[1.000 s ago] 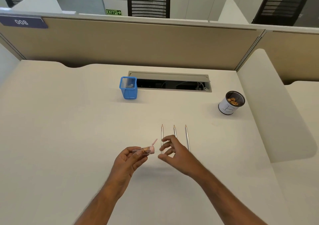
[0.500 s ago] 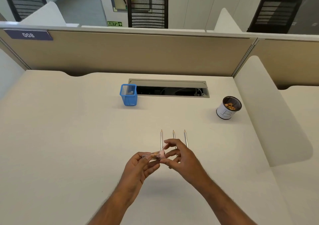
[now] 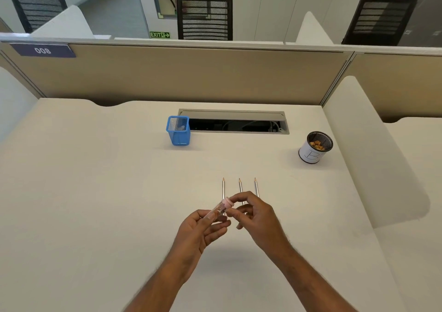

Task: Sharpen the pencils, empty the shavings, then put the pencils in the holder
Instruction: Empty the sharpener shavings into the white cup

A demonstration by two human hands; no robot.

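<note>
Three sharpened pencils lie side by side on the desk, tips pointing away: the left pencil (image 3: 223,188), the middle pencil (image 3: 240,188) and the right pencil (image 3: 256,187). Their near ends are hidden behind my hands. My left hand (image 3: 201,232) holds a clear tube-shaped sharpener (image 3: 218,210) with orange shavings inside, tilted up to the right. My right hand (image 3: 256,216) pinches its pink cap (image 3: 228,202) with thumb and forefinger. A blue mesh holder (image 3: 178,131) stands at the back centre. A white cup (image 3: 313,148) holding shavings stands at the right.
An open cable tray (image 3: 235,122) is set into the desk behind the holder. A beige partition (image 3: 191,75) closes the back. A white side divider (image 3: 373,154) bounds the desk on the right.
My right hand has closed in from the pencils onto the sharpener's pink cap. The sharpener has tilted from lying level to pointing up and right.
</note>
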